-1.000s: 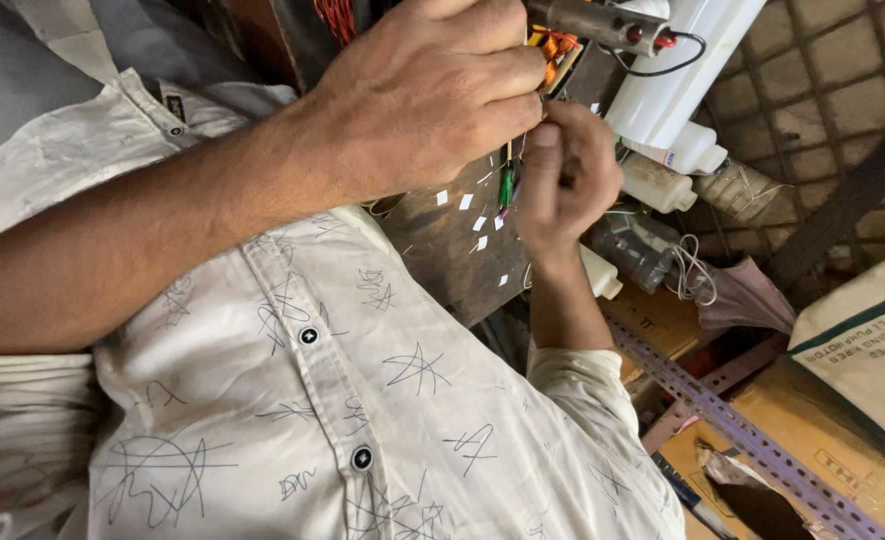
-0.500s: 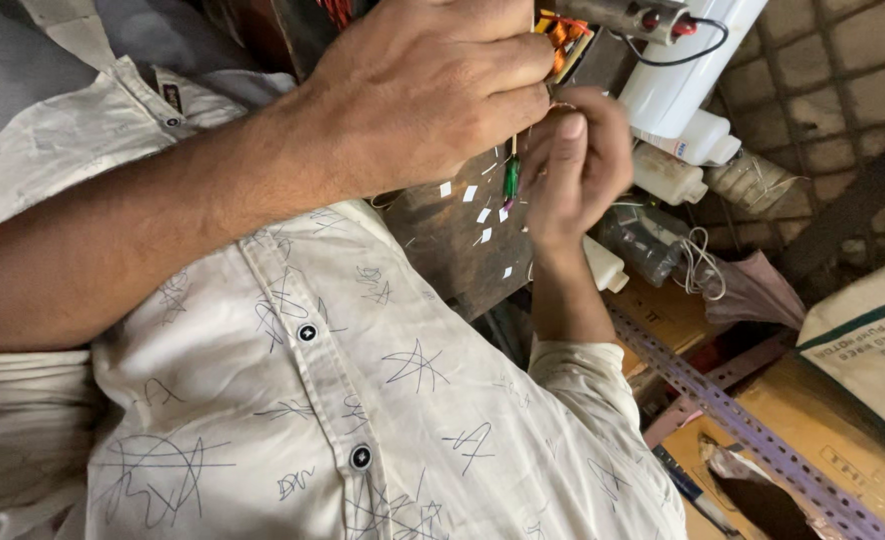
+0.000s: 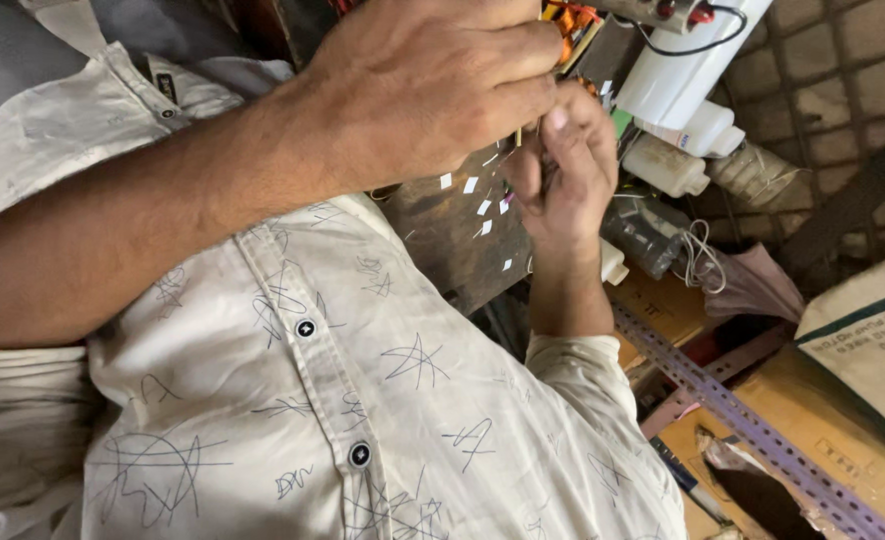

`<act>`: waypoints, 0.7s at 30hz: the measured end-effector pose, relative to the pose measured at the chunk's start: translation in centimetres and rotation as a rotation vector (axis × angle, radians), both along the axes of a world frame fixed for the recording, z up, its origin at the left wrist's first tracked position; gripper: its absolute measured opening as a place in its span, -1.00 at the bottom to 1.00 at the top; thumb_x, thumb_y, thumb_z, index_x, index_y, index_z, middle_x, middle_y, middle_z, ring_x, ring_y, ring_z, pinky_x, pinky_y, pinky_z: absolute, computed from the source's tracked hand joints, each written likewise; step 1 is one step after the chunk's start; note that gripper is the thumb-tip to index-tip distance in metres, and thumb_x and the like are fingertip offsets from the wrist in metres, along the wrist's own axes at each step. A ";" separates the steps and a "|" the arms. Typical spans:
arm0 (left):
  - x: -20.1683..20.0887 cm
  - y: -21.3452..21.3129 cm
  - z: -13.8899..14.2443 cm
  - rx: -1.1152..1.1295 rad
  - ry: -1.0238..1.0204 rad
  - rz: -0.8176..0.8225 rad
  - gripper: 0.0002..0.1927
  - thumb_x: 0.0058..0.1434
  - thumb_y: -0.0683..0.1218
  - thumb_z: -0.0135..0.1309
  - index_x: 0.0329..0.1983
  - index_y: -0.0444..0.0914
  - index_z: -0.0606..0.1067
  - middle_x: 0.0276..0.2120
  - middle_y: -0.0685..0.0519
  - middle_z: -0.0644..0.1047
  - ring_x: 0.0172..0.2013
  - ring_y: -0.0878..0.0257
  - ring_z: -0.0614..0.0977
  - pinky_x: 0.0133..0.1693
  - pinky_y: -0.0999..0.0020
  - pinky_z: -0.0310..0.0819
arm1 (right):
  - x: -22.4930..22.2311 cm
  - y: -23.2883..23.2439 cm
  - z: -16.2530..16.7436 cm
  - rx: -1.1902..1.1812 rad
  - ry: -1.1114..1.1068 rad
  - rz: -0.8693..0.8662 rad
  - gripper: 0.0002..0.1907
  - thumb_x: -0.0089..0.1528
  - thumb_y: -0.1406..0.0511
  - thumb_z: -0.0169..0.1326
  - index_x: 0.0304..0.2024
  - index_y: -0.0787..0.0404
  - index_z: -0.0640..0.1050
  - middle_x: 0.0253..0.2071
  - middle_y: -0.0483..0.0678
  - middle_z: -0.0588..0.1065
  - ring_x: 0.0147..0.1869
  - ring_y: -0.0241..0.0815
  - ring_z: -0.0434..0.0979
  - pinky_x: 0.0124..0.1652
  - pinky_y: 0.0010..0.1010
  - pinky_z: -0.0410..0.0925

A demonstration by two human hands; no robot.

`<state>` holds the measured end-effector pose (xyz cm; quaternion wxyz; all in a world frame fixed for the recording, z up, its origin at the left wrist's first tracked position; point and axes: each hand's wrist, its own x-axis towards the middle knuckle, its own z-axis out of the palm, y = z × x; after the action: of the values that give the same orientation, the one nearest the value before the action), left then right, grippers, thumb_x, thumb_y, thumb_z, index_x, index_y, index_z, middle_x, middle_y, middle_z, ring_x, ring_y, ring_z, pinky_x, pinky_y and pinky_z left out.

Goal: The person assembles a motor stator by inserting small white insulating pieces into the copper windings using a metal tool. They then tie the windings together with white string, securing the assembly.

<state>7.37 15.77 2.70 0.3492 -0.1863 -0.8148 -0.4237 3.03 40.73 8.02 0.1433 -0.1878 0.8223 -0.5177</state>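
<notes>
Head view, looking down the person's chest. The left hand, seen from its back, is curled, its fingertips pinched at the top centre on a small orange component; what exactly lies between the fingertips is hidden by the knuckles. The right hand is raised just beside and below it, fingers folded tight around a thin dark tool (kind cannot be told, only a short sliver shows), thumb pressing toward the left fingertips. The two hands touch or nearly touch at the pinch point. Below them lies a dark worn board strewn with small white paper scraps. To the right stand white plastic bottles, with a black cable looped over the upper one, and a coil of pale cord near a grey jar. A purple perforated metal strip runs diagonally over cardboard at lower right. The cream patterned shirt fills the foreground.
</notes>
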 end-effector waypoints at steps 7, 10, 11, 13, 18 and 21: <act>0.0 0.1 0.0 -0.007 0.011 0.003 -0.87 0.26 -0.08 0.11 -0.36 -0.21 0.56 -0.26 0.16 0.49 -0.12 0.30 0.49 -0.06 0.40 0.40 | -2.5 -2.0 -0.7 0.361 1.116 0.382 -0.82 0.46 0.30 0.06 -0.13 0.33 0.49 -0.52 0.01 0.54 -0.64 -0.32 0.39 -0.63 -0.48 0.22; -0.1 0.2 -0.1 -0.006 0.017 0.015 -0.90 0.28 -0.11 0.09 -0.33 -0.22 0.55 -0.27 0.17 0.49 -0.13 0.33 0.47 -0.03 0.42 0.39 | -1.4 -2.1 0.5 -0.087 -0.022 0.057 -0.80 0.47 0.30 0.06 -0.14 0.36 0.51 -0.60 -0.14 0.39 -0.71 -0.44 0.20 -0.70 -0.55 0.10; -0.1 0.2 -0.1 0.001 0.016 0.019 -0.89 0.28 -0.11 0.11 -0.34 -0.21 0.56 -0.30 0.17 0.48 -0.14 0.33 0.47 -0.04 0.40 0.40 | -0.8 -2.1 1.1 -0.299 -0.609 -0.079 -0.79 0.49 0.31 0.07 -0.14 0.38 0.51 -0.62 -0.20 0.31 -0.72 -0.49 0.13 -0.73 -0.59 0.07; 0.0 0.3 -0.2 -0.019 -0.002 0.021 -0.88 0.31 -0.11 0.12 -0.35 -0.20 0.56 -0.33 0.19 0.48 -0.17 0.34 0.47 -0.04 0.38 0.40 | -0.2 -2.0 1.9 -0.325 -0.716 -0.076 -0.79 0.46 0.28 0.06 -0.12 0.35 0.52 -0.65 -0.19 0.35 -0.72 -0.46 0.17 -0.70 -0.58 0.07; 0.1 0.3 -0.3 -0.063 -0.006 0.053 -0.86 0.36 -0.11 0.10 -0.33 -0.20 0.57 -0.30 0.20 0.49 -0.15 0.37 0.47 -0.04 0.44 0.39 | -0.8 -2.9 1.1 0.280 0.513 0.164 -0.81 0.52 0.29 0.01 -0.02 0.33 0.50 -0.53 -0.09 0.45 -0.65 -0.35 0.35 -0.63 -0.52 0.20; 0.1 0.3 -0.2 -0.032 -0.009 0.027 -0.87 0.31 -0.11 0.12 -0.37 -0.20 0.57 -0.30 0.20 0.50 -0.15 0.35 0.48 -0.05 0.42 0.38 | -1.9 -3.3 0.5 0.459 1.117 0.419 -0.85 0.49 0.35 0.07 -0.06 0.37 0.48 -0.49 0.01 0.54 -0.61 -0.29 0.44 -0.59 -0.46 0.26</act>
<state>7.47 16.06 2.52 0.3481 -0.1792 -0.8255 -0.4066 1.17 37.47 8.49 -0.1721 -0.5506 0.8089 -0.1136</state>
